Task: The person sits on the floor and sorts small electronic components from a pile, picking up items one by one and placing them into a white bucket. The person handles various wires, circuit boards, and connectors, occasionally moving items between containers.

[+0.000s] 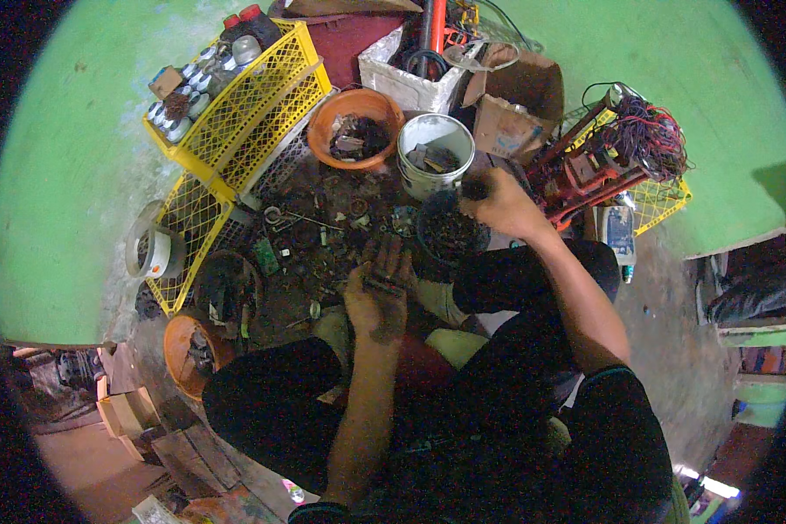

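My left hand (378, 298) is palm up in front of my lap, fingers stretched forward and darkened. A small dark piece (383, 285) lies across its palm; what it is cannot be made out. My right hand (503, 204) is raised at the right rim of a dark bucket (452, 229) filled with small dark bits. A dark patch at its fingertips is too blurred to tell whether it is a held thing. Before me a heap of small scrap parts (327, 242) covers the floor, with a green circuit board (266, 255) among them.
Beyond the heap stand an orange basin (321, 147) and a white bucket (404, 173), both holding scrap. Yellow crates (262, 128) rise at the left, above another orange bowl (177, 354). A foam box (399, 88), a cardboard box (507, 128) and tangled wires (648, 137) are at the far right.
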